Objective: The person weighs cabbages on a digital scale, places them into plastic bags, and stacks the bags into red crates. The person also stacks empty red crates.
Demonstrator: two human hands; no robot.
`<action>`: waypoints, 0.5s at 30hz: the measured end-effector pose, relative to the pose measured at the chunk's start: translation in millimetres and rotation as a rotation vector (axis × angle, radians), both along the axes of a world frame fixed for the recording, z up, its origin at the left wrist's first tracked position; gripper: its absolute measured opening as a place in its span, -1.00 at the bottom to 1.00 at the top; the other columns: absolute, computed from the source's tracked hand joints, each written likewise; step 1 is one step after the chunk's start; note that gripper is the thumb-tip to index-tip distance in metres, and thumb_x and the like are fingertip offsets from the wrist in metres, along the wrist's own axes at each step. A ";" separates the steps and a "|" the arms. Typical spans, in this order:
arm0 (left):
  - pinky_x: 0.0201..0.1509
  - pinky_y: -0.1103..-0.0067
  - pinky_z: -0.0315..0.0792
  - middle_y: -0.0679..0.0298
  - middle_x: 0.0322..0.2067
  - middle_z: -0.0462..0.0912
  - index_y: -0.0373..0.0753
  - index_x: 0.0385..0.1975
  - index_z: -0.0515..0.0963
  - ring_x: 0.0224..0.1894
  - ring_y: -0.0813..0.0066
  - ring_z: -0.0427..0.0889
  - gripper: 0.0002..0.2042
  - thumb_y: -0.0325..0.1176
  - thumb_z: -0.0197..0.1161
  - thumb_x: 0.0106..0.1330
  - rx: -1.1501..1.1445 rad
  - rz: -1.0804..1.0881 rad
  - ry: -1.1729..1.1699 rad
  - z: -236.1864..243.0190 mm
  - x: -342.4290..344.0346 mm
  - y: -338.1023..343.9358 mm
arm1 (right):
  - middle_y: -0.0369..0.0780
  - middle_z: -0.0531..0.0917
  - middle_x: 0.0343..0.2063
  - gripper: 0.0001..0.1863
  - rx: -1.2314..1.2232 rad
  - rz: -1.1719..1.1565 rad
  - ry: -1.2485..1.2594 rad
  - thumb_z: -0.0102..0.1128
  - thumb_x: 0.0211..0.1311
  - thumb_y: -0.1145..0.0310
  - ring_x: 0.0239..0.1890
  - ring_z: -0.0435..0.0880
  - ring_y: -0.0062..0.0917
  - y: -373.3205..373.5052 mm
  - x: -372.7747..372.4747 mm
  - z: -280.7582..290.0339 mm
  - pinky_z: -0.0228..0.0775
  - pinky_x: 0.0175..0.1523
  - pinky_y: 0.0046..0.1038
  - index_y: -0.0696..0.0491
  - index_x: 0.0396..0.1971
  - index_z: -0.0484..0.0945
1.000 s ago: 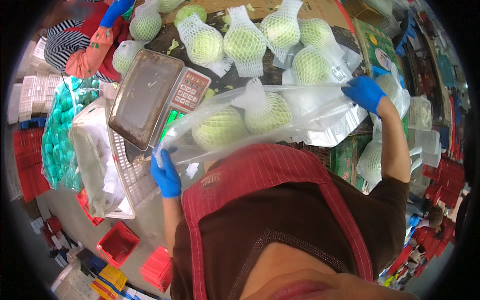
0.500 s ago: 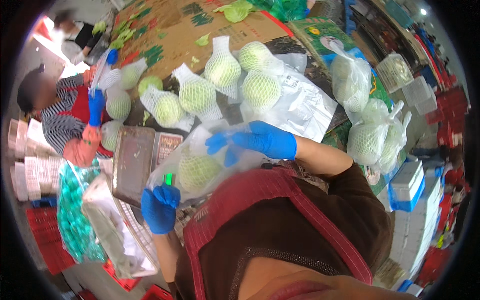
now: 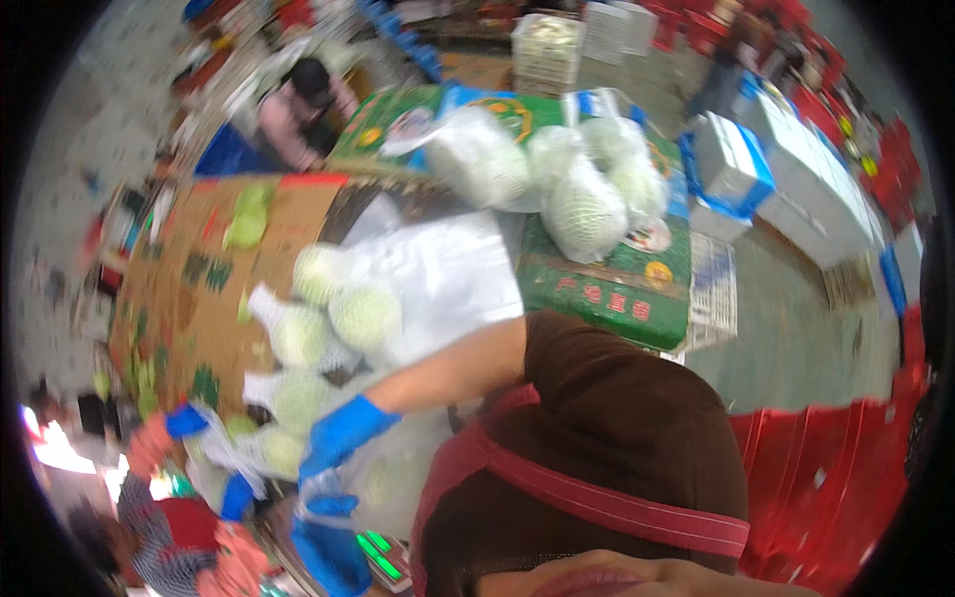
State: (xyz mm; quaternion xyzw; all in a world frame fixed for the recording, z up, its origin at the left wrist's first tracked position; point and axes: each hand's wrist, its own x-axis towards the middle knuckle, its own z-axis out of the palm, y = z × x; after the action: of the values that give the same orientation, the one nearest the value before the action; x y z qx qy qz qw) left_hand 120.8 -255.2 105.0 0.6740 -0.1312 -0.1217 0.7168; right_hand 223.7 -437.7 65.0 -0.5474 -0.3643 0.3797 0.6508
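Note:
My right hand, in a blue glove, reaches across to the lower left and closes on the mouth of a clear plastic bag. Just below it, my left hand, gloved in blue too, grips the same gathered bag mouth; motion blurs its fingers. Inside the bag lies a pale green cabbage in a foam net, close against my apron. Beside my left hand a scale's lit green display shows. Netted cabbages and a stack of white plastic bags lie beyond my hands.
Bagged cabbages rest on a green printed carton. Flattened cardboard covers the left of the table. A co-worker in blue gloves handles netted cabbages nearby; another person sits beyond. White foam boxes stand right.
My view has swung to the right. My hands have come together at the bag's mouth; before, they were apart, the right one's fingers spread over the bag.

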 end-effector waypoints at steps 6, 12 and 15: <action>-0.30 0.55 0.40 0.22 -0.50 0.58 -0.38 -0.44 0.59 -0.42 0.46 0.54 -0.88 -0.49 0.12 0.18 0.694 0.039 -0.469 -57.7 40.9 63.4 | -0.27 0.62 -0.33 -0.70 0.103 -0.306 -0.384 0.08 0.22 0.26 -0.29 0.51 -0.59 -15.1 5.0 -89.0 0.37 -0.16 -0.48 0.08 -0.12 0.55; -0.41 0.46 0.37 0.21 -0.56 0.58 -0.42 -0.44 0.62 -0.55 0.42 0.49 -0.75 -0.32 0.14 0.21 1.344 0.410 -0.244 -173.4 96.8 101.3 | -0.14 0.61 -0.19 -0.74 -0.239 -0.316 -0.169 0.10 0.17 0.41 -0.18 0.58 -0.41 -91.1 -63.3 -182.2 0.39 -0.05 -0.40 0.09 -0.13 0.55; -0.53 0.48 0.31 0.26 -0.60 0.58 -0.35 -0.46 0.63 -0.63 0.44 0.45 -0.72 -0.24 0.12 0.24 0.894 0.438 0.078 -214.5 98.2 95.0 | -0.14 0.60 -0.13 -0.73 -0.098 -0.402 -0.344 0.11 0.14 0.48 -0.13 0.58 -0.42 -92.4 -82.7 -194.8 0.39 -0.01 -0.42 0.09 -0.13 0.55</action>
State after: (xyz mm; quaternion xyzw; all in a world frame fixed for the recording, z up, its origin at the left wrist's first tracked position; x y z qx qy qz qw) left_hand 219.1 -160.2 -109.5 0.9219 0.1054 -0.0379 0.3710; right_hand 141.0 -530.1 -129.8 -0.6959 -0.3346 0.1614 0.6146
